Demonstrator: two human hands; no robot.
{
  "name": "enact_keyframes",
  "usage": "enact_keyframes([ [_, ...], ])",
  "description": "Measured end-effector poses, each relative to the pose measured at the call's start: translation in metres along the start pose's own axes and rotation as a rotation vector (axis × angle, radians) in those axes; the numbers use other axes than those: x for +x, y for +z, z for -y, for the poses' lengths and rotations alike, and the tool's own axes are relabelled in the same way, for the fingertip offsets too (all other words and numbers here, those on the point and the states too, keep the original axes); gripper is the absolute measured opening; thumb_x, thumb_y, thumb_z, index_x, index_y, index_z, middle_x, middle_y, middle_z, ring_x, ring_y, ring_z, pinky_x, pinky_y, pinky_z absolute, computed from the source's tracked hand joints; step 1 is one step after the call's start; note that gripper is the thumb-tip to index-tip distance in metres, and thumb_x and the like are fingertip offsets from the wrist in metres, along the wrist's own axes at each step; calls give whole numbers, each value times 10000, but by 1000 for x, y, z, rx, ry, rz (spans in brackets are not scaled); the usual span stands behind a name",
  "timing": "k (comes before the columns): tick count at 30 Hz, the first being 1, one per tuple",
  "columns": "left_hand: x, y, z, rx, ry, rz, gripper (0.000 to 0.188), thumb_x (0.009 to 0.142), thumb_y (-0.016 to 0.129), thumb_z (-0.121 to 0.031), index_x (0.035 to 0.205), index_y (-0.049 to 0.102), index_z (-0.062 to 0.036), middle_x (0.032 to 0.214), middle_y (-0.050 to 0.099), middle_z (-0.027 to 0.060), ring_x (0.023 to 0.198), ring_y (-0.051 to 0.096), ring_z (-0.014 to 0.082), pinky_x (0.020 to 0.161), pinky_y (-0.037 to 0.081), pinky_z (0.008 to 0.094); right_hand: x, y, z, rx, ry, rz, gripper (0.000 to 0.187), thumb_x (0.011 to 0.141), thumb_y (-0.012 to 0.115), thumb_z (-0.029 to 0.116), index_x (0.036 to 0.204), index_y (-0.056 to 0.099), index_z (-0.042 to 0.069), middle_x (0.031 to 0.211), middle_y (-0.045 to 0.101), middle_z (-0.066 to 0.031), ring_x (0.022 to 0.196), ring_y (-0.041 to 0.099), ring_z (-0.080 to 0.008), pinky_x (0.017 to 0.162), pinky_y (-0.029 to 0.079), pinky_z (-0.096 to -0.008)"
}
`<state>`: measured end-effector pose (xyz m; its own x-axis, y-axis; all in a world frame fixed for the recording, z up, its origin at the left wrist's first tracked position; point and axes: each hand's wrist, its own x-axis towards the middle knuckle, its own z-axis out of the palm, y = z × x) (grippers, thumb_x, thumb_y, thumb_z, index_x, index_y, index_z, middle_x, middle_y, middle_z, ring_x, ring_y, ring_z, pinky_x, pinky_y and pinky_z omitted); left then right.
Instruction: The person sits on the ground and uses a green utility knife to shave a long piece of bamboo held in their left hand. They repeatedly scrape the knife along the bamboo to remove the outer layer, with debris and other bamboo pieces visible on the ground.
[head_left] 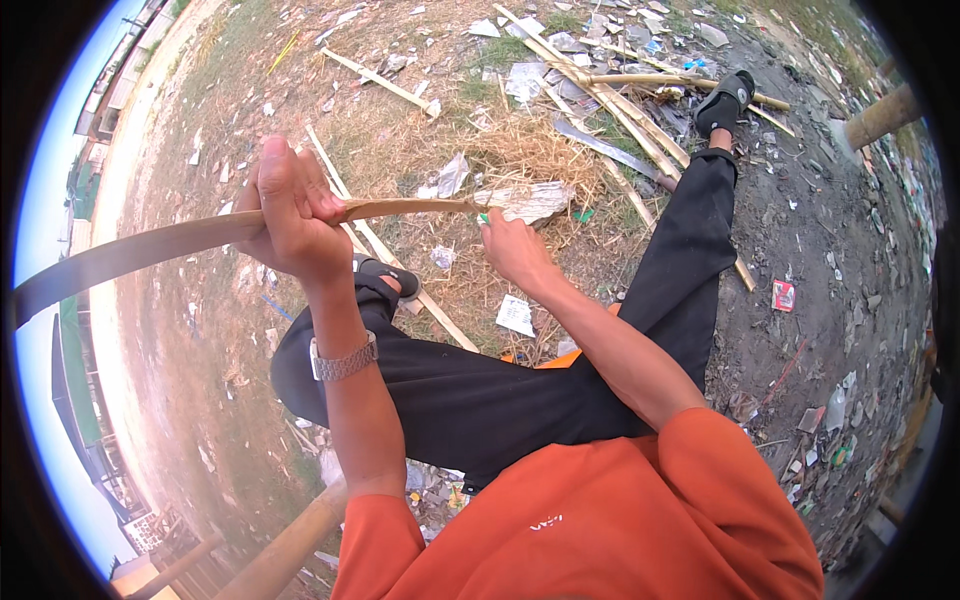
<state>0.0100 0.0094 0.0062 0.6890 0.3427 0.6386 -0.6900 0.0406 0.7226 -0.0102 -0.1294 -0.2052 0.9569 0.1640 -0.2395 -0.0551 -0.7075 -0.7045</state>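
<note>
A long, curved strip (pixel 150 245), apparently split bamboo, runs from the left rim across to the middle of the head view. My left hand (pixel 285 215) is closed in a fist around it, thumb up, with a metal watch on that wrist. At the strip's right end, the fingers of my right hand (pixel 515 250) are closed together, apparently pinching its thin tip. A small bit of green shows at those fingertips. Just beyond my right hand lies a rough, pale piece of wood (pixel 535 203) on the ground.
A long flat blade (pixel 605 150) with a dark handle lies among bamboo pieces (pixel 640 130) near my right foot. Straw (pixel 525 150) and scattered litter cover the ground between my outstretched legs. Thick poles stand at right (pixel 880 125) and lower left (pixel 285 545).
</note>
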Motion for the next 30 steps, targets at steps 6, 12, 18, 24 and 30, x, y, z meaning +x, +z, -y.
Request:
enact_keyframes([
  [6,1,-10,5,2,-7,-13,424,906,499,-74,504,370,-107,426,299,-29,336,295,56,343,229,207,-10,-15,39,131,-95,23,255,955,419,261,998,433,10,761,603,-290,750,608,-484,652,485,-553],
  [12,-1,-7,2,39,-106,49,458,925,450,-151,509,260,-171,428,261,-28,373,249,75,418,217,230,11,27,-28,-34,30,-17,220,959,394,258,1005,418,44,741,603,-307,780,611,-479,682,483,-557],
  [18,3,-2,-1,97,-152,-19,450,913,445,-137,506,258,-175,429,257,-24,382,244,82,418,223,234,23,36,-30,-42,3,-45,178,957,390,232,985,404,57,735,611,-291,749,615,-477,660,483,-561],
  [24,0,0,-4,64,-181,-7,447,913,436,-128,503,265,-172,433,268,-14,383,252,86,411,223,227,24,35,-25,-118,-24,-48,130,937,386,148,965,412,24,739,619,-274,740,631,-449,658,508,-528],
  [30,-5,5,1,-28,-111,60,429,899,483,-91,496,338,-110,423,296,-10,351,285,71,363,244,208,51,59,-48,-147,55,-77,107,898,395,71,982,438,23,797,635,-261,788,642,-423,692,515,-509],
])
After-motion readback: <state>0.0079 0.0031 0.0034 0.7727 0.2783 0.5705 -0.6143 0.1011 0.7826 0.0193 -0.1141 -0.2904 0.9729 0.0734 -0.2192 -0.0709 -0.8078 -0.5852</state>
